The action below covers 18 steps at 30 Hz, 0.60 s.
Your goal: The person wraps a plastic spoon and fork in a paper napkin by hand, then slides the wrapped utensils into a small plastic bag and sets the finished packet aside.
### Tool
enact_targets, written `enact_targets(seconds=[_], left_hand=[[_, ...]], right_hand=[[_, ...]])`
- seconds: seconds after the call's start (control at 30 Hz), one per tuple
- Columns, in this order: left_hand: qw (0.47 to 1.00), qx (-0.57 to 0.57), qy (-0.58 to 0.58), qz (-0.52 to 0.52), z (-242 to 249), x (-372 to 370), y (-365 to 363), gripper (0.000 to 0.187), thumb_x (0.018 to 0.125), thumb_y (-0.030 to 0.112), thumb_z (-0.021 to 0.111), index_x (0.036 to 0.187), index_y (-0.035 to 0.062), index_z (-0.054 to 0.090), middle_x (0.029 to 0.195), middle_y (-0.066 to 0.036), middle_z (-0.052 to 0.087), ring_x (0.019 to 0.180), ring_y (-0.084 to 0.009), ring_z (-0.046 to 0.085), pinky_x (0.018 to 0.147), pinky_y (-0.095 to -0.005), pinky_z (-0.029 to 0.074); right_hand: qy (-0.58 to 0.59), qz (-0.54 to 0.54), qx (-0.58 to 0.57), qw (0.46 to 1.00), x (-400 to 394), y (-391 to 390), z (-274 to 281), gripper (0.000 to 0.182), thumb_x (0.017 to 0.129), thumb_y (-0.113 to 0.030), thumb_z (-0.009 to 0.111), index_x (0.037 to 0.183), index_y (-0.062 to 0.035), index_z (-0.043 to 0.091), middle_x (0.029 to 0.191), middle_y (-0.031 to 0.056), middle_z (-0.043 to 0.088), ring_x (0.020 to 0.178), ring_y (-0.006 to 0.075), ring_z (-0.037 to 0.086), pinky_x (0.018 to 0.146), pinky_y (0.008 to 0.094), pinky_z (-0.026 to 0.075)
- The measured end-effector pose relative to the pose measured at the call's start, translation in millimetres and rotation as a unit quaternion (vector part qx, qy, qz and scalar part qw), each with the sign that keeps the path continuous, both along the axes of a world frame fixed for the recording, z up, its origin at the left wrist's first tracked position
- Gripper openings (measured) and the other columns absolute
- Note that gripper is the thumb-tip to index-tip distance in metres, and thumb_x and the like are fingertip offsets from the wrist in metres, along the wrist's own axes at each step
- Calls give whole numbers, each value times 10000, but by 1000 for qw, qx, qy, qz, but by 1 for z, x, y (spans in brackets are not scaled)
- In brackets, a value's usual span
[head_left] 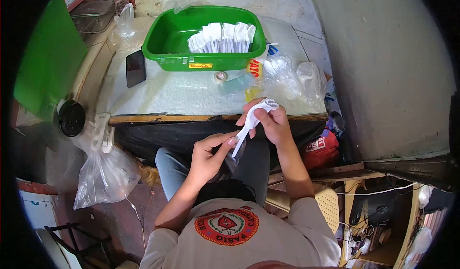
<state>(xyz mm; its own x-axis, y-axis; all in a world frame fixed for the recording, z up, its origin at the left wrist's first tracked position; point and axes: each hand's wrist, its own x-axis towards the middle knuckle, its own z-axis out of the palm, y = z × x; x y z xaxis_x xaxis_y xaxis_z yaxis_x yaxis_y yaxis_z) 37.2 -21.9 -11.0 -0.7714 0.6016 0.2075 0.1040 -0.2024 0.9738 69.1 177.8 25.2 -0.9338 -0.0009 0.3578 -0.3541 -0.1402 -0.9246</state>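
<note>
A white plastic utensil bundle point(251, 120), wrapped at its upper end in white tissue, is held over my lap, just off the table's front edge. My right hand point(270, 122) grips the wrapped upper end, fingers closed round it. Lower down, my left hand point(211, 155) pinches the handles between thumb and fingers. Some clear plastic shows below the handles. Beyond the hands, a green basin point(165, 34) on the table holds several similar white bundles point(223, 36) at its right side.
On the table point(167, 94) are a black phone point(136, 68), a tape roll point(221, 76), clear plastic sheets point(237, 84) and bagged white spoons point(282, 70). A plastic bag point(103, 173) hangs at the left. A wall point(383, 67) stands on the right.
</note>
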Motion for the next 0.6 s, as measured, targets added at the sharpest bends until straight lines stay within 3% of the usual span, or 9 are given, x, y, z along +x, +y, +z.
enact_targets(seconds=[0.07, 0.17, 0.27, 0.4, 0.6], left_hand=[[1000, 0, 17, 19, 4, 0, 3, 208, 922, 54, 610, 1107, 5, 690, 944, -116, 715, 823, -110, 635, 773, -257, 494], [994, -14, 91, 59, 8, -1, 6, 212, 907, 48, 623, 1104, 18, 695, 932, -132, 712, 816, -143, 649, 766, -265, 495], [991, -25, 115, 69, 9, -2, 7, 205, 887, 39, 639, 1081, 18, 703, 913, -141, 708, 810, -169, 660, 756, -270, 497], [988, -31, 126, 85, 11, -3, 9, 191, 876, 24, 643, 1056, 10, 706, 894, -140, 704, 807, -179, 663, 746, -275, 499], [986, -26, 134, 93, 14, -6, 9, 188, 879, 22, 638, 1053, 12, 708, 898, -139, 704, 813, -181, 664, 759, -280, 499]], right_hand=[[-41, -43, 11, 998, 3, -6, 4, 206, 983, -148, 530, 1071, 17, 615, 897, 112, 689, 644, 97, 611, 548, 218, 498], [-7, -119, 61, 991, 5, -17, 4, 194, 976, -144, 530, 1039, 13, 627, 884, 69, 668, 661, 59, 571, 564, 187, 441], [-5, -131, 90, 987, 10, -21, 4, 176, 965, -138, 557, 1035, 3, 635, 900, 19, 642, 713, 28, 546, 585, 173, 414], [9, -155, 164, 974, 14, -21, 0, 156, 954, -111, 573, 1045, -2, 635, 895, 11, 642, 694, 21, 541, 579, 174, 421], [-12, -177, 161, 971, 18, -23, -2, 157, 947, -108, 585, 1051, 5, 621, 960, 38, 673, 663, 20, 543, 558, 155, 433]])
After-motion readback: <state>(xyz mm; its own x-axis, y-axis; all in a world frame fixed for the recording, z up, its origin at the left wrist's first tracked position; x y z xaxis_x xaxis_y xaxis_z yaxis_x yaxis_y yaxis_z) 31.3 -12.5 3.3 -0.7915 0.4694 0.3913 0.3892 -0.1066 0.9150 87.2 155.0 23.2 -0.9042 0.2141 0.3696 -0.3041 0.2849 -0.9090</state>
